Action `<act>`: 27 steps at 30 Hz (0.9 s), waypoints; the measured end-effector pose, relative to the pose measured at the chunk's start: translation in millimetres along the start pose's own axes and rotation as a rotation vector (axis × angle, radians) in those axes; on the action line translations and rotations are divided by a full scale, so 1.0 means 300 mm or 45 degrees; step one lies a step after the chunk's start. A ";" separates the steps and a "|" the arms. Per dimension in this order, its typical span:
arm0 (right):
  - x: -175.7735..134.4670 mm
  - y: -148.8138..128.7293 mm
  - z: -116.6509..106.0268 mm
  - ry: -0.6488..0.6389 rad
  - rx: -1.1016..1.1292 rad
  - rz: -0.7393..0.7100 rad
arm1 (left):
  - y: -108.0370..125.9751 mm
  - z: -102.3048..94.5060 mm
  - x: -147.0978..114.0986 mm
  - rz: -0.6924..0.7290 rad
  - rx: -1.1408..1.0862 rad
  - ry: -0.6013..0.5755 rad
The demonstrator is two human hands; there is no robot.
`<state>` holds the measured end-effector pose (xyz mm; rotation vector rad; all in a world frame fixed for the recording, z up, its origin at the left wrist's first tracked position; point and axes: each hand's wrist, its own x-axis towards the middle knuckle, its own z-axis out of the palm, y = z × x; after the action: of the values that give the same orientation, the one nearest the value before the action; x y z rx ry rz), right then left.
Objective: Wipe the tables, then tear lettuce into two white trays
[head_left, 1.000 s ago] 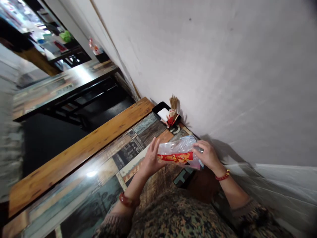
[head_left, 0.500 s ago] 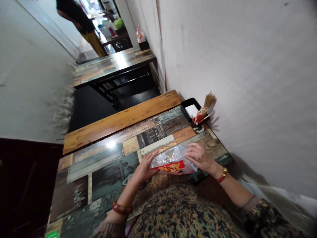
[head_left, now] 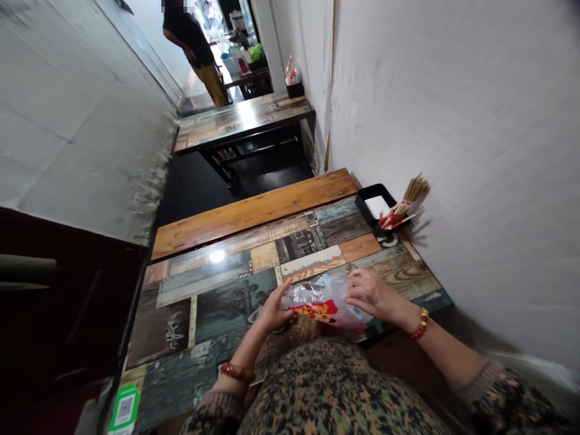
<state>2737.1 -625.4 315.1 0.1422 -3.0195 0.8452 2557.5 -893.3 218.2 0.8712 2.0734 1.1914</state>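
A clear plastic bag point(head_left: 317, 296) with red and yellow print lies crumpled between my hands, above the near edge of the patterned table point(head_left: 226, 314). My left hand point(head_left: 274, 308) grips the bag's left end, thumb on the near side and fingers behind. At the other end, my right hand point(head_left: 371, 295) has its fingers closed on the plastic near the top. What the bag contains, if anything, I cannot make out.
Against the right wall stands a black tray point(head_left: 362, 208) with white paper and wrapped chopsticks point(head_left: 403, 205). A green QR-code card point(head_left: 124, 411) lies at the near left corner. Past the wooden bench point(head_left: 254, 208) are a second table point(head_left: 203, 133) and a standing person point(head_left: 193, 42).
My view has turned left, so the surroundings appear further right and the whole green card shows. Both hands keep their hold; the plastic between them has shifted and creased differently.
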 end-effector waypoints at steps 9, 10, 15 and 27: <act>0.201 -0.228 0.132 -0.245 -0.237 -0.009 | -0.053 -0.067 -0.042 0.107 0.163 -0.028; 0.215 -0.242 0.138 -0.223 -0.229 -0.014 | -0.060 -0.083 -0.050 0.122 0.205 -0.029; 0.252 -0.271 0.144 -0.168 -0.159 -0.025 | -0.085 -0.152 -0.106 0.139 0.347 -0.021; 0.410 -0.387 0.210 -0.172 -0.187 -0.046 | 0.012 -0.144 -0.084 0.330 0.340 -0.060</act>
<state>2626.3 -767.5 324.6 0.2620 -3.1794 0.6331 2541.6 -933.2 243.9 1.3130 2.1605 1.0208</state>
